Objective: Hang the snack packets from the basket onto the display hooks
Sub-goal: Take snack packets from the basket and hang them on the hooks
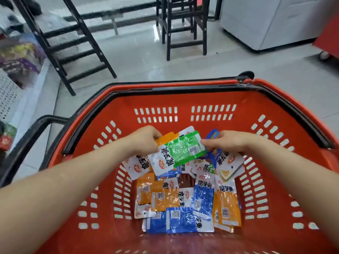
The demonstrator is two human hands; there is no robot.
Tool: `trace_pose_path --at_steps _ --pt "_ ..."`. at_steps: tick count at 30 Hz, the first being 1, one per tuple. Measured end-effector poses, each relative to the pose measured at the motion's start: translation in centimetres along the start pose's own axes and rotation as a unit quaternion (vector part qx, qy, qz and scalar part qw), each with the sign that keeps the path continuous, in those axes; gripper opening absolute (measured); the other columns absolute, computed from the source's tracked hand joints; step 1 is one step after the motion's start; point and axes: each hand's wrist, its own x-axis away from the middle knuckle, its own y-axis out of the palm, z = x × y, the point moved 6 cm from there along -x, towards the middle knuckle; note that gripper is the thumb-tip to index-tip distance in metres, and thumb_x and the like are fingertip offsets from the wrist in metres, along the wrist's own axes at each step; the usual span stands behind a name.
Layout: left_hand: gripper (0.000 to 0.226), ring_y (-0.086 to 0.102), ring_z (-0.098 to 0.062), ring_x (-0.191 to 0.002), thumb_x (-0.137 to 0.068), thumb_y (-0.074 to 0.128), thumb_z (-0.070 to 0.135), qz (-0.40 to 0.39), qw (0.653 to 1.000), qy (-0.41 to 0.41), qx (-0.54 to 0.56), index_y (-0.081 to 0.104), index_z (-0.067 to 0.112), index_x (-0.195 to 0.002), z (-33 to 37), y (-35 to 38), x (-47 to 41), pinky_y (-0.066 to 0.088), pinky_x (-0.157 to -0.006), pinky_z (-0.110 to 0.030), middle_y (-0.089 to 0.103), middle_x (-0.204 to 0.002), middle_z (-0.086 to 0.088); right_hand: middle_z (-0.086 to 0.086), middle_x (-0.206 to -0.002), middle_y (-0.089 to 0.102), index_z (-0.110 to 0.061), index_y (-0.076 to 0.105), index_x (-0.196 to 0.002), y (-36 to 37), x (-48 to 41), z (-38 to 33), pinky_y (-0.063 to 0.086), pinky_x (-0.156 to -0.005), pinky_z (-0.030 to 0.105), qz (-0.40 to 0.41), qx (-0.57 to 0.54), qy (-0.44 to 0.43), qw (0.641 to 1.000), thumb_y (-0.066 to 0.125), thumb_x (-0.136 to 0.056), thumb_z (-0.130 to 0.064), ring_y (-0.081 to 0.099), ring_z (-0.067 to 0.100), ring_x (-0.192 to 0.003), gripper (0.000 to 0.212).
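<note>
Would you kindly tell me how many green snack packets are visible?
1 for certain: the green packet, pinched by the right hand against packets in the left hand, over the basket. A green sliver in the pile may be another; more could be buried.

Glossy tiled floor [139, 57], black stools [183, 26]

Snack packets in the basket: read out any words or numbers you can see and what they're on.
"魔芋爽": big black characters on the blue packet, orange packet and others.
"20": on the yellow-cornered packet; what follows is blurred.
Too small to read: red oval logos, barcode digits, print on the green packet.
The basket shows no text.
</note>
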Motion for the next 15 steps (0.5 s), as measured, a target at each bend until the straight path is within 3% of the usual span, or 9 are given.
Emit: trace_pose_path --at_steps 2,4,5,7,9,12,15 --pt "0.015 0.055 -0.016 -0.069 -0.083 0.065 -0.002 0.024 0.991 -0.006 0.13 0.069 0.013 -0.085 0.4 -0.6 2.1 0.045 -0.07 -0.03 0.064 -0.075 -0.005 0.004 -0.093 0.072 -0.014 0.07 -0.097 0.8 0.5 -1.1 0.054 -0.064 0.03 -0.021 -0.102 -0.033 0.994 0.063 -0.084 -0.056 0.066 0.016 -0.075 0.046" --pt "0.018 0.055 -0.016 -0.071 -0.08 0.068 -0.005 0.046 0.978 -0.016 0.203 0.07 0.011 -0.089 0.7 -0.3 3.5 0.044 -0.072 -0.03 0.062 -0.076 -0.003 0.001 -0.088 0.075 -0.013 0.068 -0.095 1.3 0.6 -1.9 0.05 -0.059 0.025 -0.019 -0.207 -0.064 0.976 0.074 -0.078 -0.043 0.066 0.01 -0.068 0.035" --pt "0.023 0.055 -0.016 -0.071 -0.079 0.07 -0.006 0.056 0.973 -0.019 0.224 0.069 0.01 -0.094 0.8 -0.1 4.0 0.044 -0.07 -0.029 0.061 -0.077 -0.003 0.0 -0.089 0.075 -0.011 0.068 -0.099 1.1 0.6 -2.2 0.05 -0.066 0.025 -0.003 -0.235 -0.073 0.969 0.08 -0.072 -0.041 0.067 0.01 -0.074 0.042" --pt "0.027 0.058 -0.019 -0.072 -0.077 0.073 -0.005 0.066 0.956 -0.02 0.285 0.069 0.011 -0.099 0.9 0.0 4.8 0.047 -0.069 -0.03 0.064 -0.079 -0.004 0.005 -0.106 0.073 -0.008 0.061 -0.116 0.8 0.4 -2.1 0.05 -0.089 0.036 0.021 -0.268 -0.071 0.96 0.092 -0.047 -0.05 0.067 0.021 -0.1 0.087" --pt "0.02 0.067 -0.022 -0.078 -0.081 0.074 0.004 0.052 0.928 -0.017 0.369 0.07 0.013 -0.099 1.1 -0.3 5.5 0.053 -0.073 -0.034 0.073 -0.087 -0.006 0.011 -0.117 0.069 -0.006 0.055 -0.126 0.6 0.1 -1.5 0.048 -0.097 0.048 0.018 -0.296 -0.072 0.952 0.095 -0.034 -0.053 0.063 0.029 -0.11 0.111" --pt "0.005 0.069 -0.019 -0.076 -0.087 0.07 0.014 0.068 0.919 0.006 0.388 0.071 0.017 -0.091 1.4 -1.3 6.3 0.054 -0.074 -0.036 0.075 -0.087 -0.005 0.013 -0.11 0.072 -0.003 0.054 -0.124 0.3 1.6 -2.7 0.055 -0.079 0.042 0.008 -0.309 -0.078 0.948 0.089 -0.054 -0.034 0.069 0.032 -0.1 0.084" --pt "0.009 0.07 -0.024 -0.08 -0.088 0.069 0.013 0.164 0.926 0.034 0.339 0.071 0.021 -0.086 1.2 -2.7 7.0 0.056 -0.08 -0.047 0.075 -0.082 -0.001 0.011 -0.1 0.075 -0.004 0.063 -0.112 -0.5 2.7 -4.2 0.054 -0.088 0.049 0.018 -0.309 -0.12 0.943 0.078 -0.075 -0.021 0.071 0.032 -0.096 0.044"
